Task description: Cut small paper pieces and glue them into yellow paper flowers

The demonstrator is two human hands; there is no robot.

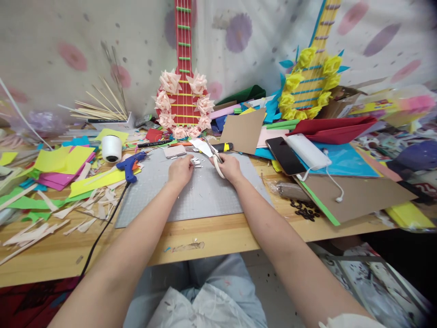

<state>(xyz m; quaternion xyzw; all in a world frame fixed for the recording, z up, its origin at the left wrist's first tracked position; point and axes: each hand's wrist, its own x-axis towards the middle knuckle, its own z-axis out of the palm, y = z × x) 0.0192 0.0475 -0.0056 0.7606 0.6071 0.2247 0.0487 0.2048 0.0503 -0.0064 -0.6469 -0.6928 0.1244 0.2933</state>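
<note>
From the head view, your right hand (pixel 229 167) grips a pair of scissors (pixel 218 167), its fingers wrapped about the pale handles while the blades point away from you. Your left hand (pixel 180 171) rests over the grey cutting mat (pixel 205 196), fingers drawn together beside a small cluster of white pieces (pixel 197 162); you cannot tell from here whether they pinch one or merely touch the pile. The scissors are above the middle of the mat's far part, to the right of those pieces. A scrap of white paper (pixel 202 147) lies at the blades, though whether it sits between them is unclear. A knife (pixel 223 147) with a black and yellow handle lies just behind.

The step in hand looks like snipping white material into short bits. The next move calls for a steady left hand, with your fingertips well out of the blades' line, and a small squeeze of the right hand.

Left of the mat, a blue glue gun (pixel 129 166) lies on the wooden worktop (pixel 218 239), near a white cup-shaped thing (pixel 111 148). Beyond the mat stands a red guitar (pixel 184 107) trimmed with pink flowers.
</note>
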